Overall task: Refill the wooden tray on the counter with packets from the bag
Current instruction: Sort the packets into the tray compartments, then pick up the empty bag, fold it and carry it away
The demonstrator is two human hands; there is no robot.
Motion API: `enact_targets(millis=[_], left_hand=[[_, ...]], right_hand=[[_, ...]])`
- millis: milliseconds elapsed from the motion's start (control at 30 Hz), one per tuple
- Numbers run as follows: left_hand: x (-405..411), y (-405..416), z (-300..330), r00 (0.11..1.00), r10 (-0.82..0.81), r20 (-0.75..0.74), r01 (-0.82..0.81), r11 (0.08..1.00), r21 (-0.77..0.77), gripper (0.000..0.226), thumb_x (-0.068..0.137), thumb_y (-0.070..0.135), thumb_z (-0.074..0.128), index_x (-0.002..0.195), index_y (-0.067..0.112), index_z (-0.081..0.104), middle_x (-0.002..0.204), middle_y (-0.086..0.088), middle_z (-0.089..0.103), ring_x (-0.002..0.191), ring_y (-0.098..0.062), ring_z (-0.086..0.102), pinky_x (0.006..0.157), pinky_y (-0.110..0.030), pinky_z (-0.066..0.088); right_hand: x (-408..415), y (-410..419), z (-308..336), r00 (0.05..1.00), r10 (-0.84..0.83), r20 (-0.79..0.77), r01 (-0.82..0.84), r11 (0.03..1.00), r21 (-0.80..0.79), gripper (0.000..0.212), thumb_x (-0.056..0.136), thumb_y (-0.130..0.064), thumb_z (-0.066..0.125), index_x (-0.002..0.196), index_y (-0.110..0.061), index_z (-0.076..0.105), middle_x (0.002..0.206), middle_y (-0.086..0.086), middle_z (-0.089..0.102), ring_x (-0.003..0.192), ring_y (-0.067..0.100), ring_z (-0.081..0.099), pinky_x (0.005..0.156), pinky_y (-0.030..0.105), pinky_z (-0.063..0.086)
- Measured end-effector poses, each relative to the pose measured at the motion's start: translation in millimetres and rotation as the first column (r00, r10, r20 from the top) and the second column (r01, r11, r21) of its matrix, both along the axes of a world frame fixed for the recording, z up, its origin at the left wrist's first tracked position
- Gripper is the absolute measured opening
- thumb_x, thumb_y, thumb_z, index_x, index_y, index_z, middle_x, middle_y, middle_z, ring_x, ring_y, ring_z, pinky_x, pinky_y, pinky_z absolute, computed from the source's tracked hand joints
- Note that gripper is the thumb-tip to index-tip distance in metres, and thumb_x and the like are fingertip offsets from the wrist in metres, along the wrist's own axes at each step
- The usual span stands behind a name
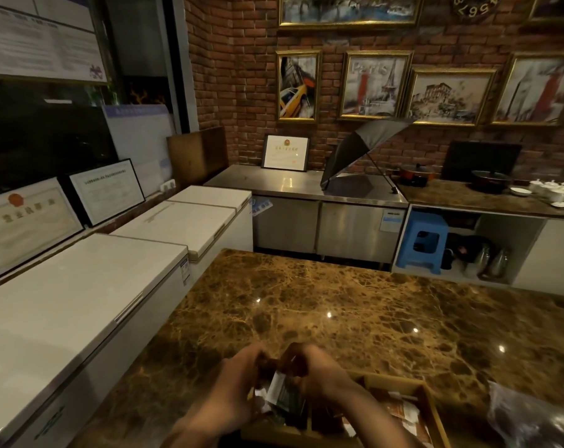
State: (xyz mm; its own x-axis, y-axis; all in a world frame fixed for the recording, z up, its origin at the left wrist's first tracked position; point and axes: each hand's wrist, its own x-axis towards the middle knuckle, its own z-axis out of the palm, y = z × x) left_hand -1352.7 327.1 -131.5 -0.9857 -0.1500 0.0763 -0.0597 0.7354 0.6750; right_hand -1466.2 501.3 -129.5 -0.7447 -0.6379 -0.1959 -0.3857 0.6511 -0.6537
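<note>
Hands, left hand [238,379] and right hand [316,373], pinch packets [282,391] together above the wooden tray [434,412]; bag [533,418] sits right of them on the worktop [339,302].

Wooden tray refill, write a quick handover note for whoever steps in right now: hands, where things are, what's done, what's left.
Left hand and right hand: together over the tray's left end, gripping a small bunch of packets.
Wooden tray: on the marble counter, near edge; right compartment already holds packets.
Bag: clear plastic, right of the tray, still holding stock.
Done: some packets in.
Left: seat the held bunch, keep refilling from the bag.
</note>
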Motion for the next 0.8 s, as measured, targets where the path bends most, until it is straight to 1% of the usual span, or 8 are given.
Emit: enact_targets(millis=[67,100,167,267,367,533,700,800], left_hand=[[-1.5,-6.4,1.3,0.998,0.016,-0.059,-0.019,0.999,-0.046,0.035,0.067,0.033,0.066,0.098,0.044,0.054,0.089,0.022,0.067,0.082,0.003,0.065,0.071,-0.035,0.057],[-2.4,-9.2,2.5,0.996,0.019,-0.083,-0.026,0.997,-0.079,0.034,0.069,0.038,0.064,0.099,0.049,0.052,0.092,0.024,0.065,0.085,0.004,0.062,0.073,-0.033,0.056],[-2.5,-12.9,3.7,0.998,0.019,-0.065,-0.028,0.988,-0.149,0.046,0.072,0.044,0.063,0.111,0.058,0.045,0.109,0.031,0.058,0.102,0.004,0.056,0.087,-0.029,0.052],[-8.7,-15.1,-3.5,0.999,0.033,-0.015,-0.036,0.973,-0.229,0.062,0.078,0.052,0.065,0.132,0.056,0.035,0.134,0.026,0.049,0.128,-0.006,0.045,0.108,-0.038,0.040],[-21.3,-3.6,-1.3,1.000,0.000,-0.010,-0.002,0.961,-0.278,0.066,0.081,0.055,0.066,0.139,0.052,0.034,0.139,0.018,0.050,0.132,-0.011,0.045,0.109,-0.036,0.038],[-40.9,28.1,4.6,0.997,-0.081,-0.015,0.072,0.942,-0.328,0.067,0.085,0.057,0.060,0.146,0.042,0.036,0.142,0.014,0.052,0.129,-0.009,0.048,0.109,-0.029,0.038],[-56.8,82.0,9.9,0.990,-0.144,0.004,0.138,0.941,-0.309,0.073,0.087,0.063,0.057,0.151,0.039,0.030,0.154,0.011,0.040,0.141,-0.015,0.036,0.115,-0.032,0.028],[-65.4,118.3,14.5,0.983,-0.183,0.021,0.181,0.940,-0.291,0.077,0.087,0.066,0.055,0.152,0.039,0.026,0.156,0.012,0.037,0.143,-0.014,0.032,0.117,-0.033,0.026]], right_hand=[[2.9,-4.4,-2.8,0.998,0.010,-0.068,-0.006,0.998,0.055,0.031,0.084,-0.022,0.073,0.112,-0.032,0.065,0.111,-0.006,0.065,0.102,0.009,0.063,0.085,0.025,0.057],[3.0,-5.6,-3.2,0.995,-0.002,-0.102,0.009,0.997,0.074,0.034,0.084,-0.027,0.073,0.116,-0.032,0.064,0.114,-0.004,0.064,0.106,0.013,0.062,0.091,0.030,0.056],[4.0,-3.0,2.8,0.984,-0.002,-0.177,0.020,0.995,0.103,0.033,0.088,-0.029,0.070,0.120,-0.030,0.063,0.118,-0.002,0.061,0.111,0.015,0.059,0.093,0.029,0.051],[-0.2,11.4,11.3,0.960,-0.010,-0.279,0.031,0.997,0.071,0.026,0.093,-0.029,0.063,0.119,-0.033,0.065,0.121,-0.006,0.064,0.111,0.013,0.060,0.091,0.030,0.052],[-0.6,37.0,22.4,0.941,-0.064,-0.332,0.084,0.995,0.046,0.027,0.094,-0.030,0.059,0.119,-0.032,0.066,0.120,-0.011,0.066,0.110,0.008,0.060,0.091,0.028,0.051],[2.4,101.7,27.5,0.900,-0.238,-0.365,0.256,0.967,0.002,0.023,0.094,-0.030,0.062,0.116,-0.034,0.068,0.114,-0.016,0.069,0.104,0.001,0.062,0.090,0.021,0.052],[11.7,186.2,28.8,0.824,-0.459,-0.333,0.490,0.871,0.012,0.016,0.094,-0.033,0.062,0.108,-0.036,0.068,0.103,-0.017,0.063,0.099,0.004,0.059,0.085,0.026,0.051],[18.5,242.9,27.4,0.791,-0.509,-0.340,0.538,0.843,-0.010,0.015,0.092,-0.033,0.062,0.106,-0.036,0.068,0.105,-0.017,0.067,0.097,0.005,0.062,0.086,0.034,0.055]])
